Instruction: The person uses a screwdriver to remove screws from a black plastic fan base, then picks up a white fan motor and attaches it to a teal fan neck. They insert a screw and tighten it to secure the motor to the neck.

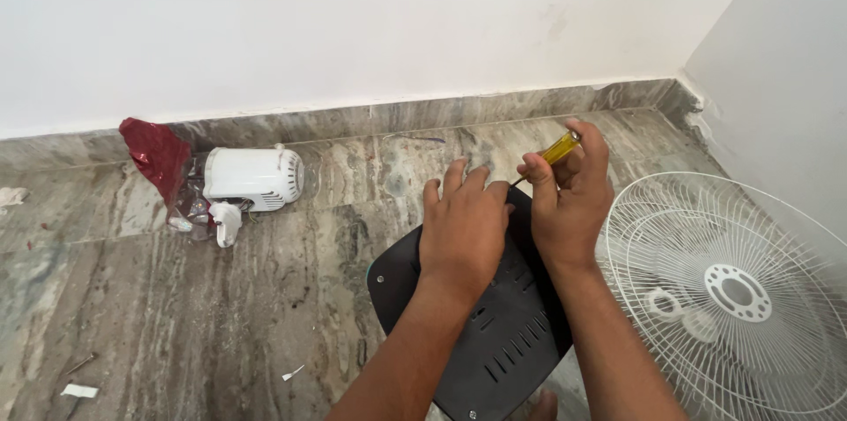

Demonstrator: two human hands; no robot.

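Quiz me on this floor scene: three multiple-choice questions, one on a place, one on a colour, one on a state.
1. Where does the fan grille lie?
A. right of the hands
B. against the far wall
C. on the black base

2. What colour is the screwdriver handle?
A. red
B. yellow
C. white

3. What is the left hand doing?
A. gripping the motor housing
B. hanging in the air
C. pressing flat on the black base

Answers:
1 A, the grille lies on the floor at the right edge.
2 B, yellow shows between the right hand fingers.
3 C, its palm and fingers lie spread on the base.
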